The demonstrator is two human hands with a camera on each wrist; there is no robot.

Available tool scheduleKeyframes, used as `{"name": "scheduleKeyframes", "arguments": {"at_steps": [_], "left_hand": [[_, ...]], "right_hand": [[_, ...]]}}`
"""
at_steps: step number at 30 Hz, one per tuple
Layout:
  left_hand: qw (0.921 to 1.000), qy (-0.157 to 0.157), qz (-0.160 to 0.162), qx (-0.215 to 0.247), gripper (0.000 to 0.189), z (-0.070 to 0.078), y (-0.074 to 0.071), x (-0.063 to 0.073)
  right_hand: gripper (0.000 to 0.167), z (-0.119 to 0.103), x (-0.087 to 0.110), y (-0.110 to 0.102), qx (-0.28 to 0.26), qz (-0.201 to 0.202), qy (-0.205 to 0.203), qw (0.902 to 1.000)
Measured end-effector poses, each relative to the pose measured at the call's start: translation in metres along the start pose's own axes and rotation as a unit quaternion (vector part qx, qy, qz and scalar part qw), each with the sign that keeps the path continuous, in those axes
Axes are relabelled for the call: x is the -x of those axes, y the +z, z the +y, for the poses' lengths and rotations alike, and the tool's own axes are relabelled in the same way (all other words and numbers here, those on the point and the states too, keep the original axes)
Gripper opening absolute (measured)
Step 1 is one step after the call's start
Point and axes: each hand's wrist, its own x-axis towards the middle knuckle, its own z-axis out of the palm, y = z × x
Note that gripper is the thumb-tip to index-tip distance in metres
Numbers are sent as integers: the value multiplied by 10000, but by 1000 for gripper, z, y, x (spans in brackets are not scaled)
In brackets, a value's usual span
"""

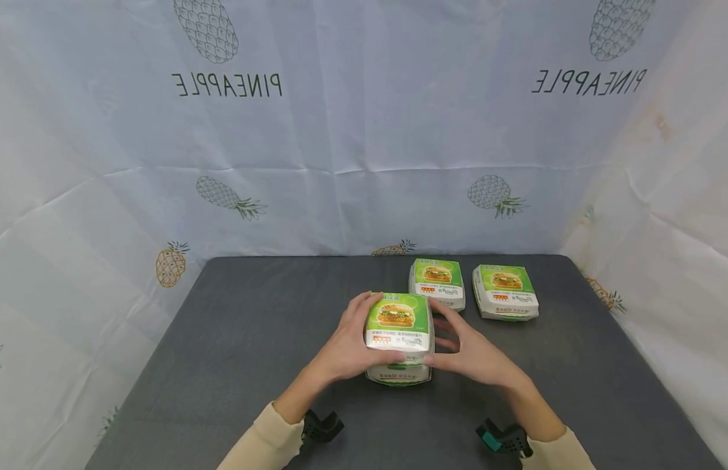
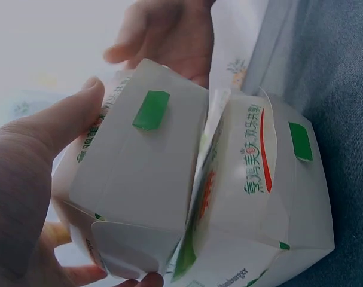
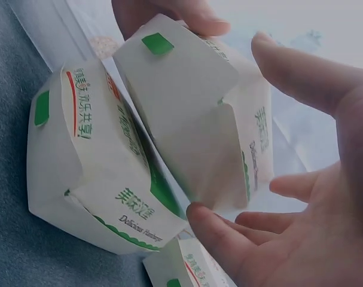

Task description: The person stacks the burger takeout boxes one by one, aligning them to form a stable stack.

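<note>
A green-and-white burger box [image 1: 398, 320] sits on or just over a second burger box [image 1: 399, 374], in front of the person. The left wrist view shows a narrow wedge-shaped gap between the upper box [image 2: 139, 143] and the lower box [image 2: 247, 173]. My left hand [image 1: 354, 336] grips the upper box from its left side, thumb along the near face and fingers at the far side. From the right, my right hand [image 1: 472, 349] curves round the same box, index fingertip [image 3: 199, 218] at its lower corner and thumb near the front edge.
Two more burger boxes stand at the back right of the dark table [image 1: 234, 352]: one box [image 1: 437, 284] just behind the hands, another box [image 1: 506, 292] farther right. A white pineapple-print curtain [image 1: 364, 130] hangs behind the table and along both sides.
</note>
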Motion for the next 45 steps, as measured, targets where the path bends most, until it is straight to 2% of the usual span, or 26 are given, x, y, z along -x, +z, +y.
{"name": "scheduleKeyframes", "arguments": {"at_steps": [5,19,30,45], "left_hand": [[9998,4,-173,54,108,1,0,3],[9961,154,-635,592,111,-4,-12,4],[9966,198,-498,622,110,-7,-8,2],[9963,194,-560,630,113,-9,-12,3]], "right_hand": [[96,2,-2,3,-148,-11,-123,9998],[95,3,-1,2,-288,-52,-76,9995],[95,3,0,0,-190,12,-31,9998],[98,0,-1,2,-121,30,-93,9999]]}}
